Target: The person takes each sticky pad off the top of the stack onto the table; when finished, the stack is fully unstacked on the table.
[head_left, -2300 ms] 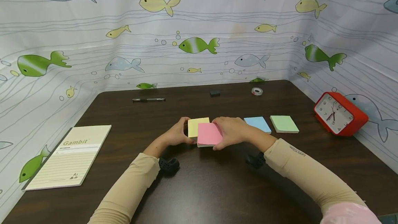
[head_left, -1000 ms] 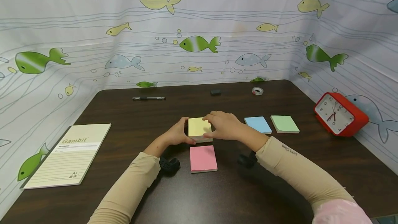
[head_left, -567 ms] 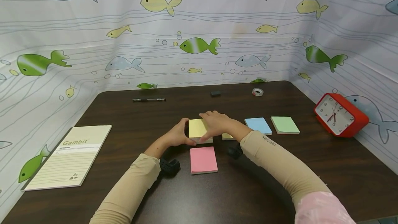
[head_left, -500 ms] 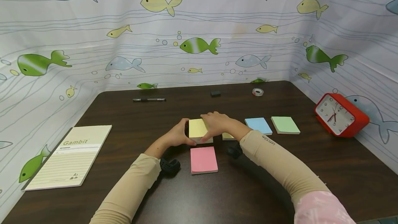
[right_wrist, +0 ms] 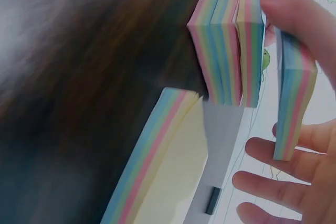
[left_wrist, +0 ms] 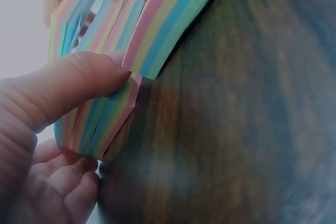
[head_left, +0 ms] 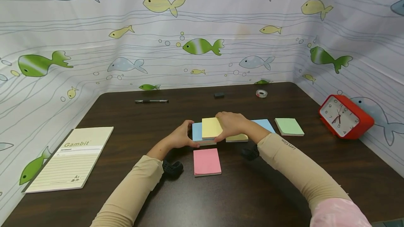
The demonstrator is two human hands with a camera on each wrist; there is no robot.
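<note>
My left hand (head_left: 180,136) grips the left side of a stack of sticky note pads (head_left: 197,132), thumb at the front and fingers behind. A blue sheet tops this stack, and its striped edges (left_wrist: 94,124) show in the left wrist view. My right hand (head_left: 234,125) holds a yellow-topped sticky note pad (head_left: 211,128) just above the stack, shifted right. In the right wrist view, a gap separates that pad (right_wrist: 292,106) from the stack (right_wrist: 228,45). A pink-topped pad (head_left: 206,162) lies in front. Another yellow-topped pad (head_left: 237,138) lies right of the stack, under my right hand.
Farther right lie a blue pad (head_left: 265,125), partly behind my right arm, and a green pad (head_left: 289,126). A red clock (head_left: 345,116) stands at the right edge. A notebook (head_left: 71,158) lies left; a pen (head_left: 151,101), dark block (head_left: 219,95) and tape roll (head_left: 261,93) lie behind.
My right hand has set the pink pad down in front and a yellow pad to the right. Now it has lifted another yellow pad, baring blue. My left hand stays on the stack.
</note>
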